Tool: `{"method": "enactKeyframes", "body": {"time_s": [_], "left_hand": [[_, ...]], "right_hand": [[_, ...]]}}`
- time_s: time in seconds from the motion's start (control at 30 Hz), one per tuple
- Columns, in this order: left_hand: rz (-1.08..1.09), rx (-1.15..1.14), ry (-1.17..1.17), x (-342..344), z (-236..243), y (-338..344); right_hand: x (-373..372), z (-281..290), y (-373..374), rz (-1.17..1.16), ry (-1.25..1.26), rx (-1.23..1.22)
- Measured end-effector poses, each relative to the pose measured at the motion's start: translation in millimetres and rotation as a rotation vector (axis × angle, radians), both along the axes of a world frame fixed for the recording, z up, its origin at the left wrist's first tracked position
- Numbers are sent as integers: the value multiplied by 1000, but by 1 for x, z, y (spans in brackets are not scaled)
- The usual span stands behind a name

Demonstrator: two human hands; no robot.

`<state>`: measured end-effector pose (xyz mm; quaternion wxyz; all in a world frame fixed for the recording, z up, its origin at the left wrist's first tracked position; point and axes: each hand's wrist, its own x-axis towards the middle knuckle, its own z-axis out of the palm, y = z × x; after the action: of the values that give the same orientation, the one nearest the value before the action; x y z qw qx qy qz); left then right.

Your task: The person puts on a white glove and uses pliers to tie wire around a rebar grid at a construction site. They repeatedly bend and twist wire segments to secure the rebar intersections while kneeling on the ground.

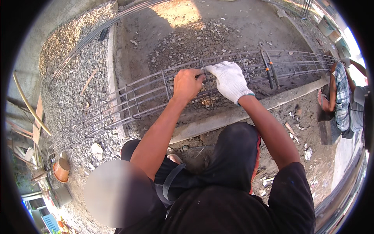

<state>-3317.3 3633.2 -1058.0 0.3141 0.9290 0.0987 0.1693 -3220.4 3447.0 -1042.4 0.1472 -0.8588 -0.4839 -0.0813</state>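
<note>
A long rebar cage of bars and square stirrups spans the view above my knees. My bare left hand has its fingers bent and pinched beside a stirrup near the cage's middle; what they hold is too small to make out. My right hand, in a white knit glove, is closed at the same stirrup, its fingertips close to my left thumb and their grip partly hidden. Long-handled cutters with orange bands rest across the cage to the right of my glove.
Gravel and loose long bars lie at left, beside a concrete edge. A concrete strip runs below the cage. Another person in plaid shorts is at the far right. An orange bucket stands lower left; more buckets stand upper right.
</note>
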Motion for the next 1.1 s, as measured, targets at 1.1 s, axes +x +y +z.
{"method": "enactKeyframes", "body": {"time_s": [1.1], "left_hand": [[-31,-24,47,-4,3,7]], "right_hand": [[-6,45,3,-21,330,-324]]}}
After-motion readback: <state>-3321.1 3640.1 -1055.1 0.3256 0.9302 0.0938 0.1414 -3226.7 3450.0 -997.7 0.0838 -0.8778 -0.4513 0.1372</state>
